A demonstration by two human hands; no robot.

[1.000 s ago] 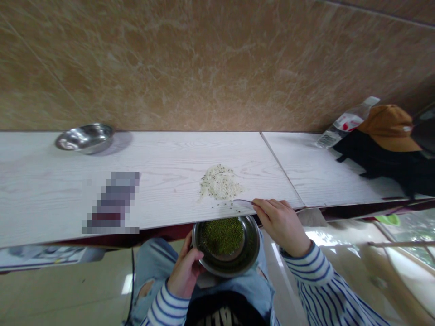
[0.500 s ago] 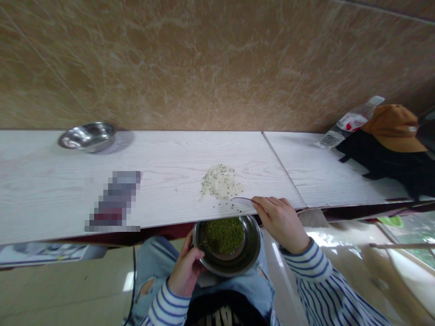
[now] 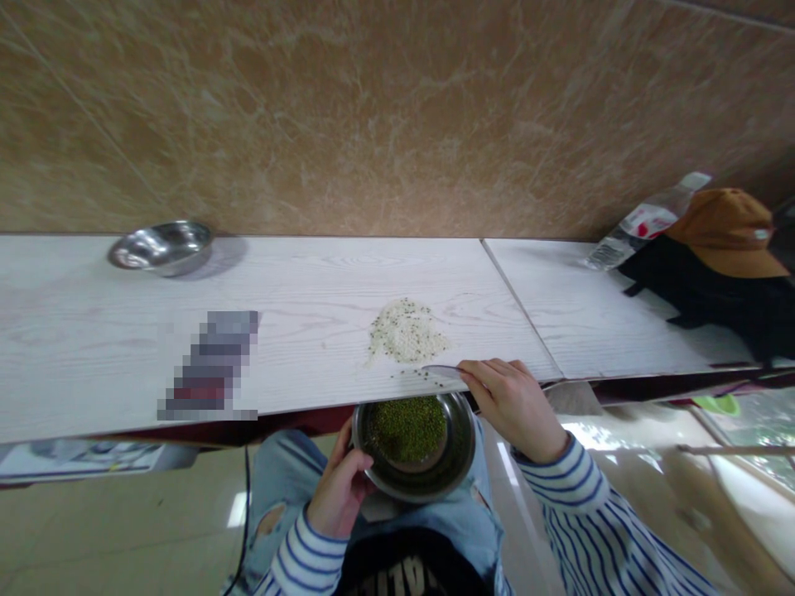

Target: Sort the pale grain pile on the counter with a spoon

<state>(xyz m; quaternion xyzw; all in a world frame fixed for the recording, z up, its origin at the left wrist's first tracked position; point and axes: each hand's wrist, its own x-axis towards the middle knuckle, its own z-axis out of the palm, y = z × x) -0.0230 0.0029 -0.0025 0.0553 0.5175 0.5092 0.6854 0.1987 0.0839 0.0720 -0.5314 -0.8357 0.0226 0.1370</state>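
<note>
The left hand point(image 3: 340, 490), curled with its thumb over the rim, grips a metal bowl point(image 3: 460, 443) of green beans point(image 3: 408, 426) at bottom centre; the table edge point(image 3: 298, 410) hides its far rim. The right hand point(image 3: 513, 406), fingers closed, pinches one thin utensil point(image 3: 440, 370), its tip just beside a single white grain pile point(image 3: 407, 333) flecked with dark bits, mid-frame. A second metal bowl point(image 3: 162, 250) stands upper left, above one pixelated item point(image 3: 211, 360). Right of frame: one bottle point(image 3: 643, 222) leaning against one brown cap point(image 3: 720, 228) on dark fabric point(image 3: 708, 290).
</note>
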